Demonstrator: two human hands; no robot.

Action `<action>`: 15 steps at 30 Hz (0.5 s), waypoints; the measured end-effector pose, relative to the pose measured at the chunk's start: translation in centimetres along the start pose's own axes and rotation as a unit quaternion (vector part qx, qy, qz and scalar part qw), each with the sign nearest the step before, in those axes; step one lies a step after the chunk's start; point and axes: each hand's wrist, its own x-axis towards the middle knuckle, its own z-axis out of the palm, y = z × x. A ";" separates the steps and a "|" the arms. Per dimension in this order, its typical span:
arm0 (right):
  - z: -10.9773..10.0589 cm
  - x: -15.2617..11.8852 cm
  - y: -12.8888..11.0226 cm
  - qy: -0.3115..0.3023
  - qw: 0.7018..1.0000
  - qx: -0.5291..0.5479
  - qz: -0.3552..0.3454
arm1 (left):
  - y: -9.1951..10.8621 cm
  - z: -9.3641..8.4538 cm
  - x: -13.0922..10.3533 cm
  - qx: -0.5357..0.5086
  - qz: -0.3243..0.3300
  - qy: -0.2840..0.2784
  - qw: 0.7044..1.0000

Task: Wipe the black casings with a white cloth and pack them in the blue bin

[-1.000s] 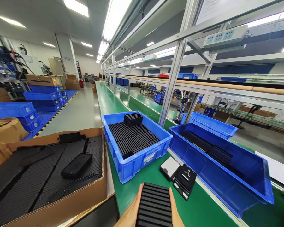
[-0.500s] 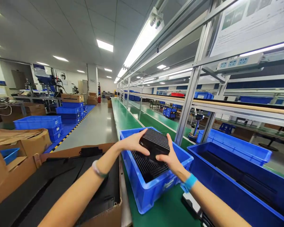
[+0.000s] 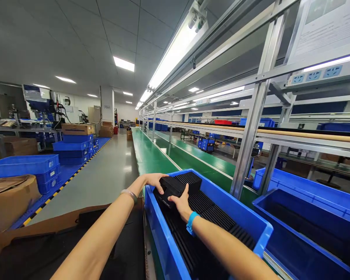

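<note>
1. Left hand [image 3: 156, 181]: curled round the left side of the held stack [image 3: 171, 187], thumb on its near face.
2. Right hand [image 3: 181, 203]: on the right side of the same stack, thumb on the near face too. Some fingers hidden, so full contact can't be told.
3. Stack location: at the far left part of the bin [image 3: 236, 206], just beside the second stack [image 3: 191, 181]. Whether it already bears on the parts below: can't tell.
4. Step in hand, as judged: seating the stack in the bin. Good form means even squeeze from both sides; the pieces look separate, so a loose grip could let middle ones slip out.
5. Line it up by the second stack's edge, ridges running parallel, before any weight comes off the hands.
6. Keep it level. A tilted corner could catch on the ridges of the rows [image 3: 217, 214] underneath.
7. Mind the left fingers: they're close to the bin's left wall and might get pinched there. Ease the stack inward if tight.
8. Right forearm crosses over the bin; keep the sleeve-free wrist and its blue band [image 3: 191, 222] off the rows so nothing gets nudged.
9. Release best done gradually, thumbs first, with a light check for leaning pieces.
10. Surroundings: bin sits on the green desk [image 3: 150, 151]; carton [image 3: 56, 217] at left, right bin [image 3: 281, 247] across from it, metal post [image 3: 252, 128] beyond the bin's right side.
</note>
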 end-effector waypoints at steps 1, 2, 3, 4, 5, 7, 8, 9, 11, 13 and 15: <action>0.8 0.2 0.1 0.012 1.000 -0.028 0.003 | -0.6 -0.2 0.6 0.026 -0.011 0.000 1.000; 1.5 0.3 0.3 0.022 0.998 -0.055 0.006 | -1.2 -0.3 1.1 0.053 -0.023 0.001 0.998; 2.2 0.3 0.4 0.030 0.996 -0.080 0.007 | -1.6 -0.3 1.6 0.080 -0.035 0.002 0.996; 2.8 0.3 0.5 0.035 0.994 -0.104 0.008 | -2.0 -0.2 1.9 0.107 -0.046 0.003 0.993; 3.2 0.2 0.6 0.036 0.991 -0.125 0.009 | -2.3 0.0 2.1 0.134 -0.055 0.005 0.989; 3.6 0.1 0.8 0.025 0.987 -0.160 0.011 | -2.5 0.5 2.2 0.187 -0.067 0.013 0.980; 3.6 0.1 0.9 0.016 0.985 -0.174 0.014 | -2.4 0.7 2.2 0.212 -0.073 0.019 0.974; 3.6 0.1 1.1 0.006 0.982 -0.188 0.018 | -2.2 0.9 2.1 0.237 -0.078 0.025 0.968; 3.6 0.1 1.3 -0.010 0.975 -0.218 0.031 | -1.7 1.2 1.9 0.283 -0.094 0.037 0.954; 3.7 0.3 1.4 -0.023 0.967 -0.250 0.048 | -1.0 1.3 1.7 0.319 -0.117 0.047 0.939; 4.0 0.6 1.3 -0.034 0.957 -0.281 0.066 | -0.5 1.5 1.6 0.347 -0.144 0.060 0.925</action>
